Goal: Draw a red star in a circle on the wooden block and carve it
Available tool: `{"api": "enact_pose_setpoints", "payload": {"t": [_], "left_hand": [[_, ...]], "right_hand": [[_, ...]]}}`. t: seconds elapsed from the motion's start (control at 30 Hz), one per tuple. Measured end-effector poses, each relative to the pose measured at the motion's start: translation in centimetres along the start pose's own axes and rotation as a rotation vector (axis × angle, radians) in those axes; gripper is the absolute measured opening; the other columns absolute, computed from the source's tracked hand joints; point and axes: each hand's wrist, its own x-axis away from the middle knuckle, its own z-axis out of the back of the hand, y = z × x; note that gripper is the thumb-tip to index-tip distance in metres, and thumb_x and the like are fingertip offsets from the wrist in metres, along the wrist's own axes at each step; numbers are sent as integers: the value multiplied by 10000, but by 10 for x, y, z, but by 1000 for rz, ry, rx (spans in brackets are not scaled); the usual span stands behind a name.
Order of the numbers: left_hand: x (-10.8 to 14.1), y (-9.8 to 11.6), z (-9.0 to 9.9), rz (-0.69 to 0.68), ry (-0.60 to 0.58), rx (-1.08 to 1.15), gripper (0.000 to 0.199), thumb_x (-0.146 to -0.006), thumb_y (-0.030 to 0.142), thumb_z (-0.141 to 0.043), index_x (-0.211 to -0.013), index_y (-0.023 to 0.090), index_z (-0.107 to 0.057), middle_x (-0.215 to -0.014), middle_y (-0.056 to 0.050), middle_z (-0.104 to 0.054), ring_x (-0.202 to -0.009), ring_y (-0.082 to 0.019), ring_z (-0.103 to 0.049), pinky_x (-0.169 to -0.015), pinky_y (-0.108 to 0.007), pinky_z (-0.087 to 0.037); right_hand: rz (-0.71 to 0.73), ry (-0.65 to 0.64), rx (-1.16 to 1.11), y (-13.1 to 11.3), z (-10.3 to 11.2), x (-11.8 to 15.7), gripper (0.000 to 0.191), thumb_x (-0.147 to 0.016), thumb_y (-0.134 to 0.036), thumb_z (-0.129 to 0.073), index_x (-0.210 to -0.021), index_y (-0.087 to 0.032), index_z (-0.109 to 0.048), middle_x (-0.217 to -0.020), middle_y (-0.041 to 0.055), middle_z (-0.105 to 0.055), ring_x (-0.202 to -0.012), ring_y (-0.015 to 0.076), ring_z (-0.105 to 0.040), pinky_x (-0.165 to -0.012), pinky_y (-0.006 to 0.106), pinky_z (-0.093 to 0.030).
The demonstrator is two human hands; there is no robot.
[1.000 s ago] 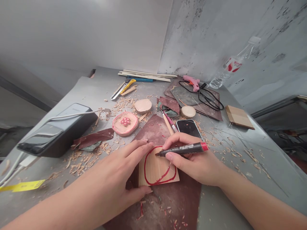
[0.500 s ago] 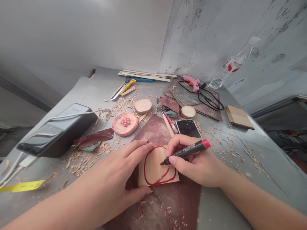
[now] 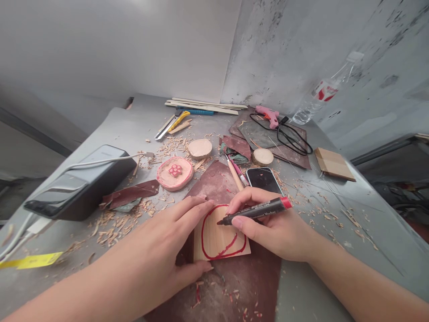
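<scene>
A square wooden board (image 3: pixel 214 235) lies on a dark red sheet (image 3: pixel 248 286), with a red rounded outline and a short red curve drawn on it. My left hand (image 3: pixel 170 237) rests along the board's left side, fingers spread, fingertips at its upper edge and thumb at its lower left corner. In my right hand (image 3: pixel 271 226) is a black marker with a red end (image 3: pixel 256 211), pinched between thumb and fingers. Its tip points left over the upper middle of the board; whether it touches the wood I cannot tell.
Behind the hands lie a carved pink disc (image 3: pixel 174 179), wood slices (image 3: pixel 200 147), a phone (image 3: pixel 264 180), a yellow cutter (image 3: pixel 179 120) and a pink glue gun (image 3: pixel 268 115). A black box (image 3: pixel 83 183) stands left, a bottle (image 3: pixel 323 91) back right. Shavings are scattered around.
My right hand has shifted the marker slightly left and up over the board, and the marker lies flatter. My left hand and the board have stayed put.
</scene>
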Motion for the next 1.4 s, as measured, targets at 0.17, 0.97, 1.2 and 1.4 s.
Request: {"api": "enact_pose_setpoints", "payload": {"t": [0.17, 0.97, 1.2, 1.4], "left_hand": [[0, -1, -1, -17, 8, 21, 845, -948, 415, -854, -1703, 375, -478, -1780, -68, -606, -1538, -367, -692, -1226, -486, -641], [-1, -5, 1, -41, -10, 21, 820, -993, 441, -828, -1727, 350, -473, -1797, -101, -587, -1541, -387, -689, -1233, -516, -639], [0, 0, -2, -13, 15, 33, 810, -969, 422, -830, -1705, 356, -499, -1777, -94, -608, -1511, -390, -712, -1212, -516, -652], [-1, 0, 0, -15, 10, 24, 800, -974, 437, -828, -1700, 349, -503, -1775, -97, -607, -1502, -387, -718, -1204, -506, -657]], "right_hand": [[-22, 5, 5, -7, 1, -2, 45, -1006, -254, -791, -1048, -242, -780, -918, -5, -783, -800, 168, -703, -727, 285, -572], [42, 35, 41, 4, 0, 0, 34, -1050, -277, -750, -1077, -257, -742, -938, -1, -746, -811, 179, -690, -720, 305, -560], [6, 25, 37, -4, 0, -2, 49, -1018, -246, -775, -1055, -248, -744, -927, -10, -744, -767, 155, -655, -680, 284, -532], [22, 34, 43, -4, 0, -2, 63, -1004, -231, -776, -1061, -246, -755, -941, -10, -762, -719, 142, -632, -637, 283, -503]]}}
